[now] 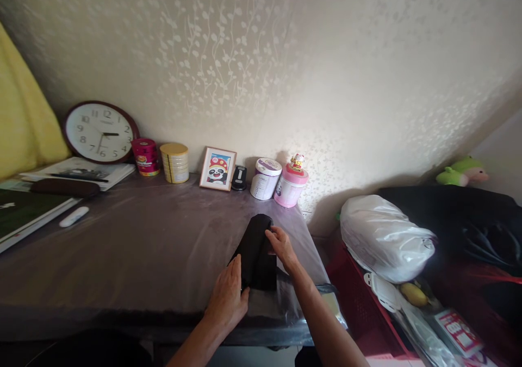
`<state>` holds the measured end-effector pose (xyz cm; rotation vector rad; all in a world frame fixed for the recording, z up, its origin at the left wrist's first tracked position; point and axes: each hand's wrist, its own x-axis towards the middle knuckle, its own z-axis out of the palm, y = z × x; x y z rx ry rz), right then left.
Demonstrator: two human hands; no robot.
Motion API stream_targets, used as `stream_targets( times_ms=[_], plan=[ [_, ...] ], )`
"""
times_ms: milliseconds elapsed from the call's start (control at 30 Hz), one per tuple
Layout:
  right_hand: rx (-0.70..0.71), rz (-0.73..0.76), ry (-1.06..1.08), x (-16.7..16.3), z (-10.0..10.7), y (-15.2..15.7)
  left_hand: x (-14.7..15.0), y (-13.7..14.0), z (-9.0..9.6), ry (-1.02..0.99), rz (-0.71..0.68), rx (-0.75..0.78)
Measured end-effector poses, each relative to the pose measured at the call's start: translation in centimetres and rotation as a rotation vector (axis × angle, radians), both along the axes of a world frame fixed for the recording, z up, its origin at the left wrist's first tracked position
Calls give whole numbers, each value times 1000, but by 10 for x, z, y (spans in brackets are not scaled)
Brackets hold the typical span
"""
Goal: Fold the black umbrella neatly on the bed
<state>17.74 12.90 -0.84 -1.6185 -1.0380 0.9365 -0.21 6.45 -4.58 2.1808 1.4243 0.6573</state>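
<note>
A long black bundle (pixel 255 242), folded or rolled and soft-looking, lies near the right end of the table; its exact kind I cannot make out. My left hand (pixel 229 292) is closed on its near left end, fingers along the side and thumb at the near edge. On its right side, higher up, my right hand (pixel 281 247) pinches the edge with thumb and fingers. A flatter black part of the bundle spreads out below my right hand, and the fingertips' undersides are hidden.
Along the wall stand a clock (pixel 101 132), a magenta can (pixel 145 156), a yellow-lidded tin (pixel 175 163), a framed panda picture (pixel 218 168), a white tub (pixel 266 178) and a pink tub (pixel 290 186). Right of the table (pixel 134 247), a red basket (pixel 362 296) holds a white bag (pixel 385 239).
</note>
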Motion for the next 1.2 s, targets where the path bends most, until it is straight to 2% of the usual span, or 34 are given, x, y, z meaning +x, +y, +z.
stream_targets(
  times_ms=[133,333,500,667,933,1067,1200],
  plan=[
    [6,-35,70,4,3,-2,0,-1,1,1,9,-10],
    [21,-126,126,10,-9,1,1,-1,1,5,10,-10],
    [-18,-86,122,9,-16,7,2,-1,2,26,12,-25],
    [-25,-36,32,11,-18,9,3,-3,7,58,4,-50],
    [78,-21,-190,20,-21,12,4,-4,10,104,-1,-68],
    [70,-72,-313,17,-22,15,8,-8,13,139,7,-60],
    [51,-141,-409,6,-22,17,12,-13,19,261,36,-25]
  ],
)
